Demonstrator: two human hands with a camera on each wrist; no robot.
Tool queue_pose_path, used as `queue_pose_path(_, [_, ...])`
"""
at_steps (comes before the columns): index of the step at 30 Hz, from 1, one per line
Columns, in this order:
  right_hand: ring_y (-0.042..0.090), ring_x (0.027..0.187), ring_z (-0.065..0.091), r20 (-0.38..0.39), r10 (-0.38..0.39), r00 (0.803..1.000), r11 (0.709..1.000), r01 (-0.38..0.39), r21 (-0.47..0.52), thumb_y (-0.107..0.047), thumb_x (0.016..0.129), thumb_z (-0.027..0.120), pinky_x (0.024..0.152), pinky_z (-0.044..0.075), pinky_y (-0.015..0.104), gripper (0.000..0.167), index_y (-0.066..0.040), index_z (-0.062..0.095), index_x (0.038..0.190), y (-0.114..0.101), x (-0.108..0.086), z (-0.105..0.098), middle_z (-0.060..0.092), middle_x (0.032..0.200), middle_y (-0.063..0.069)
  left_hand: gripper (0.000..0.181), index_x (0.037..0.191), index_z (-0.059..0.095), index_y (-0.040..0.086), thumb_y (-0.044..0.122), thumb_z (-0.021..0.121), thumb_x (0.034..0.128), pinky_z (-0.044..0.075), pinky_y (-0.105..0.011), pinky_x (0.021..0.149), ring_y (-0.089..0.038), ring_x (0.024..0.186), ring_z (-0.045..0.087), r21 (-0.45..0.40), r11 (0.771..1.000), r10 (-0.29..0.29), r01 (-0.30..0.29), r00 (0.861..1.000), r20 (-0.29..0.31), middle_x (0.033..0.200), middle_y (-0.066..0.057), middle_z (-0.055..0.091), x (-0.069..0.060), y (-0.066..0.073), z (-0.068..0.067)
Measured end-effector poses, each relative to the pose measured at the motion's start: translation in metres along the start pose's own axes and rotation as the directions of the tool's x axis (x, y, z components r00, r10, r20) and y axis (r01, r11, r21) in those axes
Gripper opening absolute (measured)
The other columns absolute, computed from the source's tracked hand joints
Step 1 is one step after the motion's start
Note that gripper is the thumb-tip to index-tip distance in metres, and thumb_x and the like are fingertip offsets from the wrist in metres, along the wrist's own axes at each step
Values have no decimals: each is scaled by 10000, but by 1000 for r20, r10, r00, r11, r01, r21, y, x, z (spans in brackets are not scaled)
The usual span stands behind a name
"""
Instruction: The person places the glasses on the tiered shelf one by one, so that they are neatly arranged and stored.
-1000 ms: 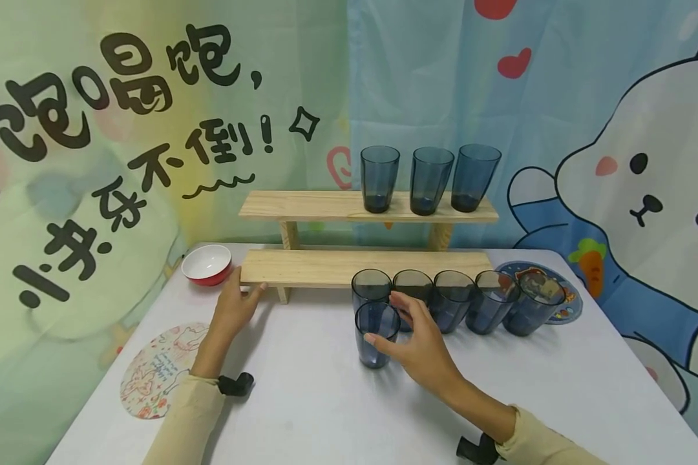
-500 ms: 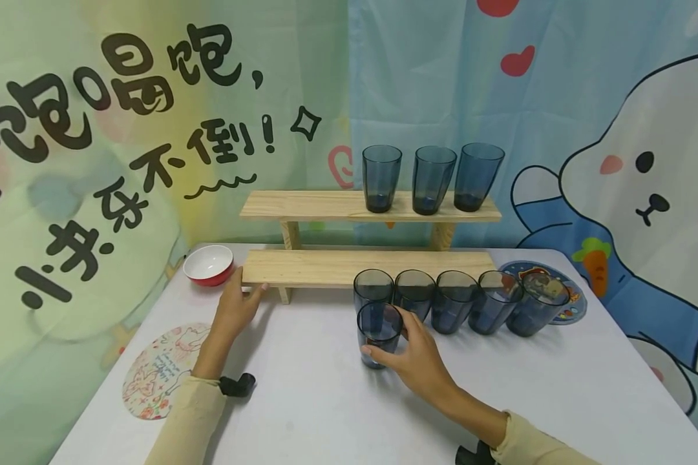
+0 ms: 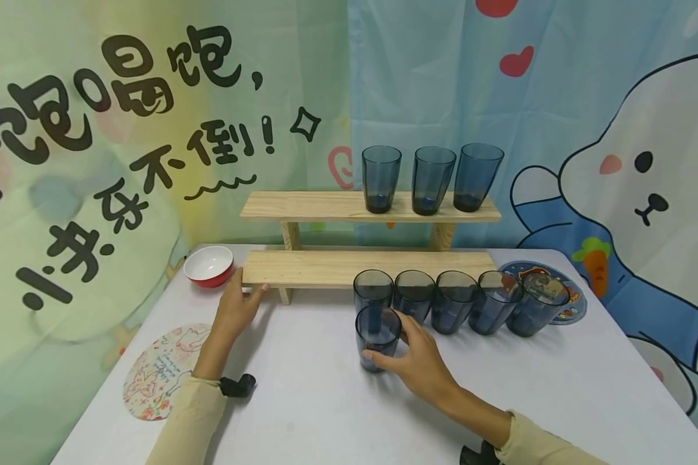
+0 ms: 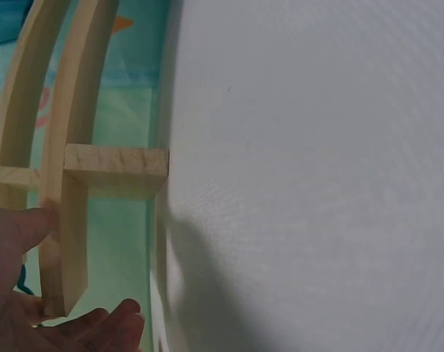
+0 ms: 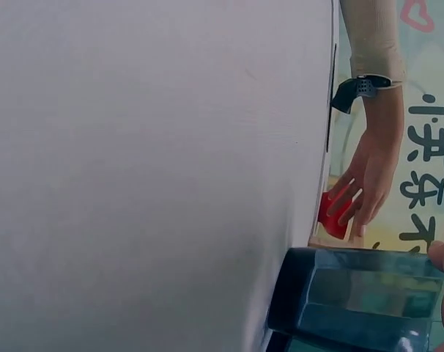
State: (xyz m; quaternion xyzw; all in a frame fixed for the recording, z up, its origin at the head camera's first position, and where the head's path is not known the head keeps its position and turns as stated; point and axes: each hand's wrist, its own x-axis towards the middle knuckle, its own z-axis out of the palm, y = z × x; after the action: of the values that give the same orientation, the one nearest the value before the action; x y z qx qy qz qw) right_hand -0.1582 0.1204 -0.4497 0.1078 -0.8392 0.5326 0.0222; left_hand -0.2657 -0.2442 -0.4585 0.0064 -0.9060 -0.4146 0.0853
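In the head view my right hand [image 3: 421, 361] grips a blue glass tumbler [image 3: 378, 342] with its thumb on the near left side and fingers round the right. That tumbler stands in front of a row of several similar tumblers [image 3: 455, 310] by the lower shelf. The right wrist view shows the held tumbler [image 5: 361, 293] side-on, with only a bit of the thumb. My left hand [image 3: 237, 307] holds the left end of the two-tier wooden shelf [image 3: 302, 266]; in the left wrist view its thumb presses the lower board [image 4: 57, 242] and its fingers lie about the end.
Three blue tumblers [image 3: 433, 181] stand on the upper board's right half. A red bowl [image 3: 208, 265] with white inside sits left of the shelf. A round patterned mat [image 3: 151, 381] lies at left, a blue plate [image 3: 570, 303] behind the row at right.
My right hand's fingers have drawn in round the front tumbler, which has shifted very slightly toward me. My left hand keeps its place on the shelf.
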Motion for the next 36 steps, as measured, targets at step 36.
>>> queue_pose_path(36, [189,1297,638,151,-282,947,959,282,24,-353,882,881,1051,558,390,778,-145,507,1531,-150,94,-25,619,1367,30,723,1606,265,-71,236,637,1068,451,-579,1144,-466,1428,467,-7,1000,3,-3,1000,-11,1580,-322,405,0,-1,0])
